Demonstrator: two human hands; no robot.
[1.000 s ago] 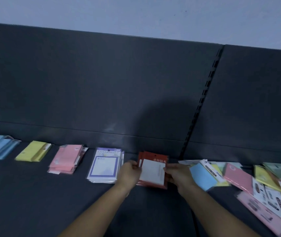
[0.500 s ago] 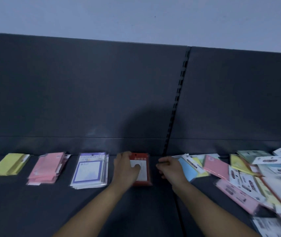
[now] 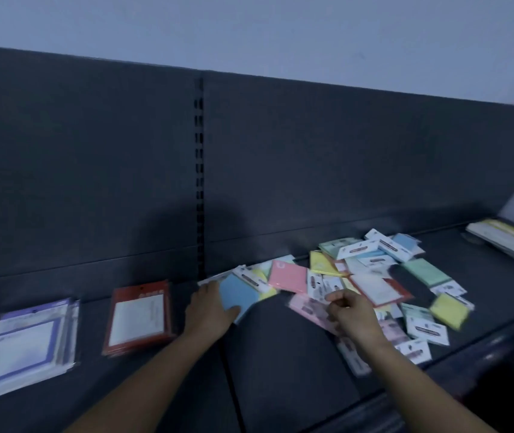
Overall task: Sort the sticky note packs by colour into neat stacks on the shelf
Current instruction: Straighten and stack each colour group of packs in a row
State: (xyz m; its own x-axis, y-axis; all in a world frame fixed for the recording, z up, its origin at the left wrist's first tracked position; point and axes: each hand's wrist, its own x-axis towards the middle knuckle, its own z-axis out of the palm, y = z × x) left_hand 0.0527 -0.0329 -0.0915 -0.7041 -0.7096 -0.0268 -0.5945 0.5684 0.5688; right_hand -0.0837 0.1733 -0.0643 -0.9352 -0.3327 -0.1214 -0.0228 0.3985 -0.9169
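A red-framed pack stack (image 3: 138, 317) lies flat on the dark shelf (image 3: 280, 354), with a purple-framed stack (image 3: 27, 342) to its left. My left hand (image 3: 210, 310) grips the left edge of a light blue pack (image 3: 238, 293) at the near-left end of the mixed pile. My right hand (image 3: 354, 315) hovers with loosely curled fingers over a long pink pack (image 3: 307, 304), and I see nothing held in it. The pile holds a pink pack (image 3: 288, 276), a yellow pack (image 3: 321, 264), a green pack (image 3: 426, 271), another yellow pack (image 3: 449, 314) and a red-edged white pack (image 3: 377, 289).
A slotted upright (image 3: 199, 182) splits the dark back panel. A pile of long pale booklets (image 3: 508, 242) lies at the far right of the shelf. The shelf's front edge (image 3: 468, 354) runs diagonally at the lower right.
Both hands let go of the red pack, which now lies on its stack. The view swung right, and both hands moved right to the mixed pile, the left one taking the blue pack.
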